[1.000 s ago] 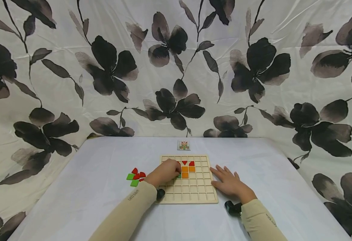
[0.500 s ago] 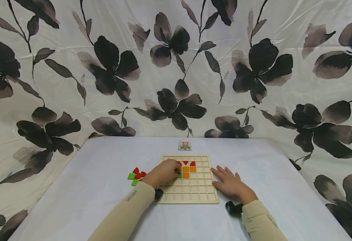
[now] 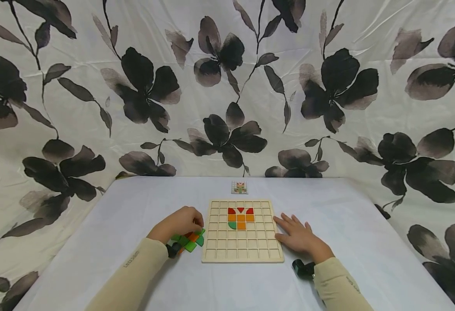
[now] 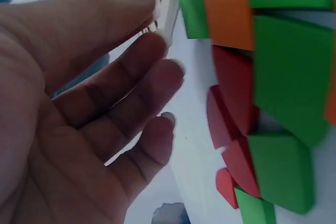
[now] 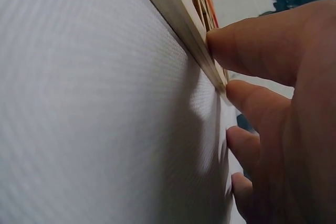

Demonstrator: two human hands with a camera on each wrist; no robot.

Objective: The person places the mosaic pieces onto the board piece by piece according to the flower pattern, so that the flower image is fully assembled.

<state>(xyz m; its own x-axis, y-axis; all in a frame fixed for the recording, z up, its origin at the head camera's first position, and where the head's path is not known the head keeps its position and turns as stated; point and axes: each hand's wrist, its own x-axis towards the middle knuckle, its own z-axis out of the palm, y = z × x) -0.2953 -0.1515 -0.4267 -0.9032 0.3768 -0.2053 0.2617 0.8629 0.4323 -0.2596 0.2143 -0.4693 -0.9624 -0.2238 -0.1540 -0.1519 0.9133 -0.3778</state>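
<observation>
My left hand (image 3: pixel 181 222) hovers over a pile of coloured wooden pieces (image 3: pixel 190 246) left of the board. In the left wrist view its fingers (image 4: pixel 126 85) are loosely bent and hold nothing. Beside them lie green pieces (image 4: pixel 291 72), an orange piece (image 4: pixel 227 9) and red pieces (image 4: pixel 233 90). The wooden grid board (image 3: pixel 243 255) carries red pieces on top, orange squares (image 3: pixel 241 218) below and a green quarter-round piece (image 3: pixel 232 225) at lower left. My right hand (image 3: pixel 299 235) lies with spread fingers at the board's right edge, and its fingertips touch that edge (image 5: pixel 202 59).
A small pattern card (image 3: pixel 239 187) lies beyond the board on the white-covered table (image 3: pixel 153 190). Behind hangs a floral cloth (image 3: pixel 227 99). A dark wrist camera (image 3: pixel 303 268) sits under the right wrist.
My left hand has moved off the board to the left, over the pile. The green quarter-round piece now shows uncovered in the grid. My right hand stays where it was.
</observation>
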